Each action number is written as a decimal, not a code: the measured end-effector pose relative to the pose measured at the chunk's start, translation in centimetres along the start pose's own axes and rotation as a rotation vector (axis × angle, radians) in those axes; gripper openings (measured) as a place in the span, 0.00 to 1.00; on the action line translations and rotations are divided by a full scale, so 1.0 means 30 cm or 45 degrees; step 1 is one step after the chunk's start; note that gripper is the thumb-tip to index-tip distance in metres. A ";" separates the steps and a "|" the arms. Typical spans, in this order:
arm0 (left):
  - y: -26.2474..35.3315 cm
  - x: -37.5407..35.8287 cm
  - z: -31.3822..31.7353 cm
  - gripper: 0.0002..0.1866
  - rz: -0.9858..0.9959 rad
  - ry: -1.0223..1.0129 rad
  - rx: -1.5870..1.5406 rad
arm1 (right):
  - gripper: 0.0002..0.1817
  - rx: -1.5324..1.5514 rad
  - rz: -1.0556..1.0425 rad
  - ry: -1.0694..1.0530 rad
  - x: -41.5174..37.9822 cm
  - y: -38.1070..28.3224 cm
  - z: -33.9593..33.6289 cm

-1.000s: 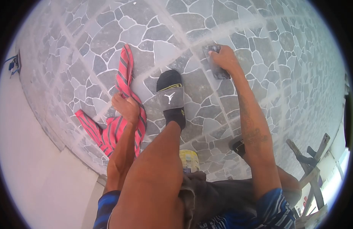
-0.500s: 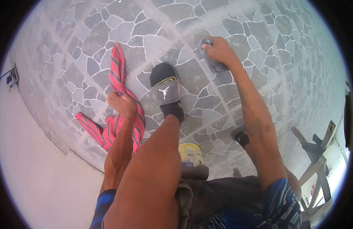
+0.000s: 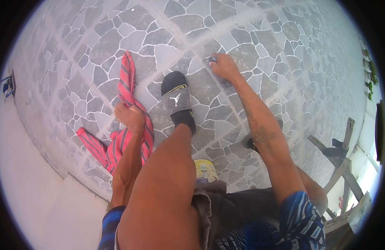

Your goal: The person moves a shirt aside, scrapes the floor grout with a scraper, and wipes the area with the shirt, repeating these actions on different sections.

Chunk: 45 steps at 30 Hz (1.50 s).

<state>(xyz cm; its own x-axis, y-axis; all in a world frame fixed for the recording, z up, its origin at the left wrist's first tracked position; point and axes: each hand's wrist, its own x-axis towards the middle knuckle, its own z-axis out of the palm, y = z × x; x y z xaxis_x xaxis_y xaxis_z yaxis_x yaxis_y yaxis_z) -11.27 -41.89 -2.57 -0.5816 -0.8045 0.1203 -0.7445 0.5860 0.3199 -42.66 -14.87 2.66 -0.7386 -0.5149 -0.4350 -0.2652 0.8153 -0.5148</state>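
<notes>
My left hand (image 3: pixel 130 117) is closed on a pink cloth with dark stripes (image 3: pixel 126 79), which lies bunched on the stone-patterned floor (image 3: pixel 209 100). To the right, my right hand (image 3: pixel 225 66) grips a dark, flat object (image 3: pixel 219 78) against the floor, beside a pale joint line. Part of that object is hidden under the hand and wrist. Between the two hands is my foot in a black sock and a grey slide sandal (image 3: pixel 178 100).
A yellow and white bucket (image 3: pixel 206 170) stands below my knee. Wooden trestle pieces (image 3: pixel 340 162) rise at the right. A pale ledge (image 3: pixel 30 154) runs along the left, with a small blue item (image 3: pixel 8 86) at its far end. Green plants (image 3: pixel 371 77) show at the right edge.
My right hand has moved down and left in the view with the dark object. My left hand still holds the cloth. The view has shifted slightly.
</notes>
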 end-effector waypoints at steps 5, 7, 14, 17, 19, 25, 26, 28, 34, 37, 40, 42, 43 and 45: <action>0.007 0.011 0.011 0.20 0.031 0.040 -0.020 | 0.22 0.208 0.187 0.026 -0.003 0.038 -0.032; 0.012 0.008 0.005 0.20 0.028 0.046 -0.029 | 0.22 0.119 0.103 -0.037 0.009 0.025 -0.034; -0.017 -0.006 0.015 0.21 0.039 0.014 0.030 | 0.20 0.085 -0.048 0.058 0.067 0.015 -0.020; -0.012 0.017 0.026 0.21 0.078 0.010 0.003 | 0.20 0.120 -0.043 0.010 0.075 -0.012 -0.025; -0.009 0.007 0.021 0.20 0.066 0.022 0.020 | 0.20 0.141 -0.021 -0.038 0.080 -0.026 -0.073; -0.002 0.008 0.019 0.20 0.041 0.001 0.006 | 0.21 0.006 -0.187 0.178 0.101 -0.007 0.002; -0.007 0.005 0.015 0.20 0.045 -0.001 0.008 | 0.21 0.051 -0.131 0.124 0.102 -0.016 -0.012; -0.012 0.006 0.021 0.20 0.047 0.013 0.011 | 0.20 0.138 -0.037 0.023 0.135 -0.027 -0.040; -0.012 0.012 0.020 0.20 0.074 0.005 0.000 | 0.19 0.215 0.027 0.058 0.139 -0.081 -0.087; 0.000 0.003 0.009 0.22 -0.006 -0.067 0.030 | 0.18 0.006 -0.198 0.012 0.149 -0.052 -0.012; -0.008 0.008 0.013 0.22 0.004 -0.064 0.031 | 0.18 0.371 -0.006 0.058 0.154 -0.026 -0.067; -0.009 0.015 0.009 0.22 0.009 -0.048 -0.003 | 0.19 0.135 -0.161 0.045 0.169 -0.038 -0.005; -0.005 0.002 0.003 0.22 0.017 -0.062 -0.023 | 0.19 0.015 -0.215 0.032 0.143 -0.049 0.001; 0.008 0.011 0.017 0.22 0.000 -0.052 0.001 | 0.18 0.199 -0.087 0.060 0.148 -0.048 -0.068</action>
<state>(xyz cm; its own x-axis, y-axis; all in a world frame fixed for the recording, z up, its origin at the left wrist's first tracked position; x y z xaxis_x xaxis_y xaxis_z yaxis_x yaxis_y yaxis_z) -11.82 -41.97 -2.93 -0.5941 -0.8002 0.0820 -0.7450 0.5858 0.3190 -46.82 -17.80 2.99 -0.7516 -0.5514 -0.3620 -0.2187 0.7261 -0.6519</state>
